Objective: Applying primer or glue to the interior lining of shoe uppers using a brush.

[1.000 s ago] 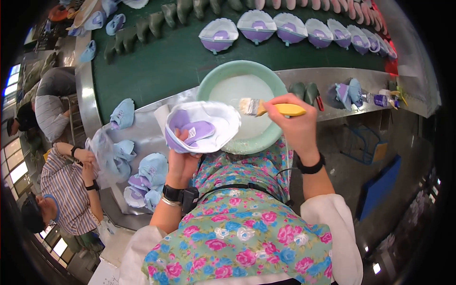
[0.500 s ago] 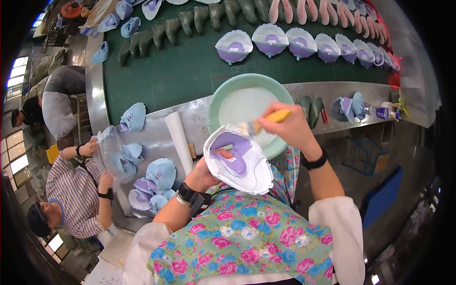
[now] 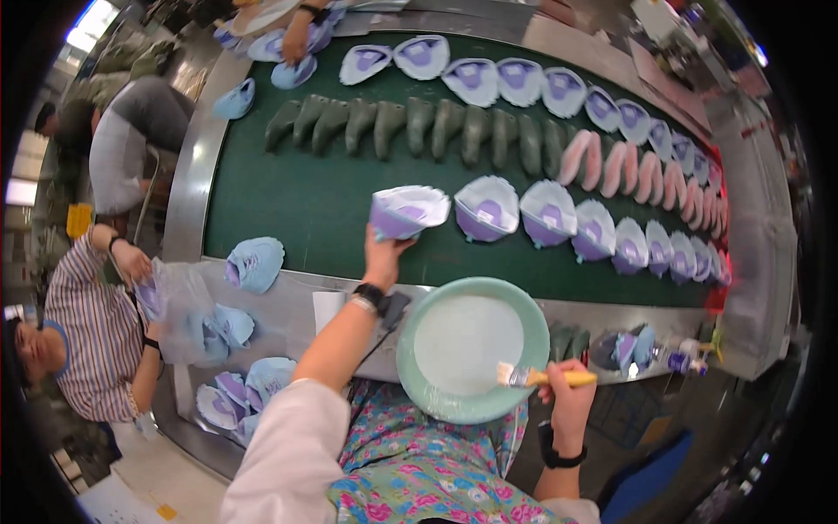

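My left hand is stretched out over the green worktop, gripping a purple and white shoe upper by its lower end. Its pale inner side faces up, just left of a row of similar uppers. In my right hand is a paintbrush, held by its yellow handle. The bristles are over the light green basin, which holds a milky white liquid. Whether the bristles touch the liquid, I cannot tell.
Dark green shoe lasts and pink insoles line the green worktop. Blue shoe uppers lie at the left. A co-worker in a striped shirt handles a clear plastic bag. Another person's hand touches uppers at the far left.
My left hand has carried the shoe upper forward from in front of me to over the worktop. The brush has moved from the upper's edge to over the basin. The whole view has shifted.
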Motion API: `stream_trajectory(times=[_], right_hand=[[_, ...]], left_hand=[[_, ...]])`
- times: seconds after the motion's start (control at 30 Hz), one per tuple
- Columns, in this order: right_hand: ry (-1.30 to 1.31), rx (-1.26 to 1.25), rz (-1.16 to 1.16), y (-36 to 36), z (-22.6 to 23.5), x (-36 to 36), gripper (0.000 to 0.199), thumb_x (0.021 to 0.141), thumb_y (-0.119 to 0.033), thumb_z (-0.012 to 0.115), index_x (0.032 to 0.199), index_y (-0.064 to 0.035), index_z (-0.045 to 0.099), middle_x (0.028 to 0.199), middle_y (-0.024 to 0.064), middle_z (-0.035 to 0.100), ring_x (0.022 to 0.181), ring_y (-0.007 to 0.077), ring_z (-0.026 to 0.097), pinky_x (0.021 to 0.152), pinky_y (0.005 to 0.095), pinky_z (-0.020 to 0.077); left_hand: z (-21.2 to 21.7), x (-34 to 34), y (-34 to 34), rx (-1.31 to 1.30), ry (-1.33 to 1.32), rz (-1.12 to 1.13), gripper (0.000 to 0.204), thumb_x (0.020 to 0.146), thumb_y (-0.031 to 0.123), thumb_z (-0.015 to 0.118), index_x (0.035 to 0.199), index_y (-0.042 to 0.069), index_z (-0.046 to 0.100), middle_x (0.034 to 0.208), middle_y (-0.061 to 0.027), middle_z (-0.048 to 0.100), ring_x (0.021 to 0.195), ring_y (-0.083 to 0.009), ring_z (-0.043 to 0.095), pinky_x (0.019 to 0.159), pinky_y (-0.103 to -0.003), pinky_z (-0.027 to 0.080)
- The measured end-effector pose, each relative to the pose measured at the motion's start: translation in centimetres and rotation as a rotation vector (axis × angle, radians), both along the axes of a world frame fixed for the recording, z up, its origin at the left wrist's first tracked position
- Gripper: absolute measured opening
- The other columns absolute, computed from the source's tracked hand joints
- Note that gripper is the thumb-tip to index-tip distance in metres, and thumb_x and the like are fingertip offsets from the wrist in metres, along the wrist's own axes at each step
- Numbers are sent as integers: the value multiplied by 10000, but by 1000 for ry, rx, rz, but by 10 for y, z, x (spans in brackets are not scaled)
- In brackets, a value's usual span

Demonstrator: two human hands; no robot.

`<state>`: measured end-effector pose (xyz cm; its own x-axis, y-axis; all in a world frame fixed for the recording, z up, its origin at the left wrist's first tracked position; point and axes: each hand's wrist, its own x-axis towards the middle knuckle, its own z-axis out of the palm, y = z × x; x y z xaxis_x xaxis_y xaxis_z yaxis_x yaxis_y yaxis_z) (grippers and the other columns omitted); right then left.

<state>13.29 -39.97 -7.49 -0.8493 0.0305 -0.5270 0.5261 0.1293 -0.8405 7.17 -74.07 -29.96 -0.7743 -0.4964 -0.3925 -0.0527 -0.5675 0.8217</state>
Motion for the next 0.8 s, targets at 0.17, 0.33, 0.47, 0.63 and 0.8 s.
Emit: stream_trajectory(times=[0.17, 0.33, 0.47, 0.63, 0.8], right_hand=[[41, 96, -34, -24, -8, -9, 123, 887, -96, 608, 802, -23, 556, 661, 18, 566, 527, 60, 503, 470, 186, 386], [303, 255, 189, -42, -21, -21, 188, 934, -143, 520, 793, -17, 524, 714, -7, 452, 633, 77, 422, 594, 239, 372], [55, 86, 243, -77, -20, -15, 293, 981, -210, 495, 834, 8, 623, 614, 31, 560, 552, 103, 533, 535, 239, 418], [71, 200, 442, -88, -38, -5, 247, 979, -214, 505, 883, -16, 617, 673, 9, 546, 509, 63, 466, 484, 205, 369], [590, 345, 748, -173, 12, 3, 171, 855, -108, 653, 1009, -35, 638, 894, 99, 618, 840, 233, 588, 774, 333, 462]], left_hand=[[-29, 1, -5, -281, -358, -261, 374, 921, 36, 457, 1294, 39, 474, 1135, -192, 591, 864, -292, 665, 790, -342, 544], [18, 80, -161, -1739, -449, -98, 548, 705, 148, 742, 1215, 90, 550, 1103, -195, 598, 1009, -339, 574, 929, -454, 414], [-4, 204, -312, -1437, -764, 166, 806, 606, 275, 845, 1300, 88, 480, 1271, -195, 523, 1089, -310, 557, 965, -408, 421], [-23, 182, -283, -822, -678, 52, 707, 672, 284, 815, 1265, 61, 504, 1106, -126, 611, 1022, -245, 588, 890, -346, 467], [63, 151, -118, 328, -136, -140, 415, 905, 349, 572, 1215, 78, 527, 1050, -40, 601, 892, -133, 595, 789, -298, 505]])
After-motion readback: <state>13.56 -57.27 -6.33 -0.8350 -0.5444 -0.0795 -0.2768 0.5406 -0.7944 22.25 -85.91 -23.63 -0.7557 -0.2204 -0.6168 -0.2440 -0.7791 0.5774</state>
